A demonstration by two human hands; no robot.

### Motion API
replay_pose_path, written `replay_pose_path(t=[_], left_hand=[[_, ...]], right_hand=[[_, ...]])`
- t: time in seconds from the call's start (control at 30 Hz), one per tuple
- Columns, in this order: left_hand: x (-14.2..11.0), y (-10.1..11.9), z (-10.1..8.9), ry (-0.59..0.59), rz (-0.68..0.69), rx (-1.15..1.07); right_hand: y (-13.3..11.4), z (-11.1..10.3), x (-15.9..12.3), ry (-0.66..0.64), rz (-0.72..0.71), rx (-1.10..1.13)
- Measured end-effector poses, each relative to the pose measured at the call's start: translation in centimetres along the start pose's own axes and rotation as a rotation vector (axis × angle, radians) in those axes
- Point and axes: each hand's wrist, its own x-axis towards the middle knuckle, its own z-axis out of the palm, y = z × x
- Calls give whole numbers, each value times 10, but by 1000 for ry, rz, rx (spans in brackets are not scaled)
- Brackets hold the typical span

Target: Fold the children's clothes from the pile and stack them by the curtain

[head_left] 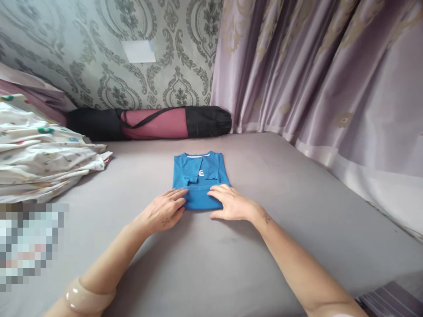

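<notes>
Where a blue shirt lies well inside the edges of the bed, left hand and right hand, loosely open, seemingly steady its near fold.

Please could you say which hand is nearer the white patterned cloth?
Left. The left hand is right of the cloth, on the left side of the blue shirt; the right hand is farther, on the shirt's right.

Blue shirt flat on grey sheet, sleeves and lower end folded inward, white print perhaps lettering
</notes>
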Motion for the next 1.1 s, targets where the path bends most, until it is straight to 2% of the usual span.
replay_pose_path(t=[0.13, 0.27, 0.33, 0.47, 0.53, 0.63, 0.7, 0.8, 0.93, 1.1], left_hand=[[7, 0, 0, -10, -192, -125], [10, -6, 1, 48, -405, -243], [6, -9, 5, 81, -395, -304], [-6, -20, 18, 136, -201, -338], [-12, -27, 23, 146, -152, -308], [-15, -35, 25, 121, -176, -336], [-14, -37, 23, 105, -215, -429], [-13, -34, 15, 113, -295, -600], [-18, -22, -9, 132, -359, -712], [-29, -7, -43, -29, -447, -906]], right_hand=[[3, 0, -2, 13, -20, -60], [16, -5, -4, 84, 9, -94], [26, -7, -4, 104, 60, -81], [43, -10, -5, 116, 91, 66], [48, -12, -6, 112, 100, 148], [52, -15, -7, 103, 125, 234], [53, -16, -8, 93, 135, 280], [52, -19, -9, 66, 154, 339], [40, -35, -16, -24, 114, 438], [16, -69, -37, -356, 97, 576]])
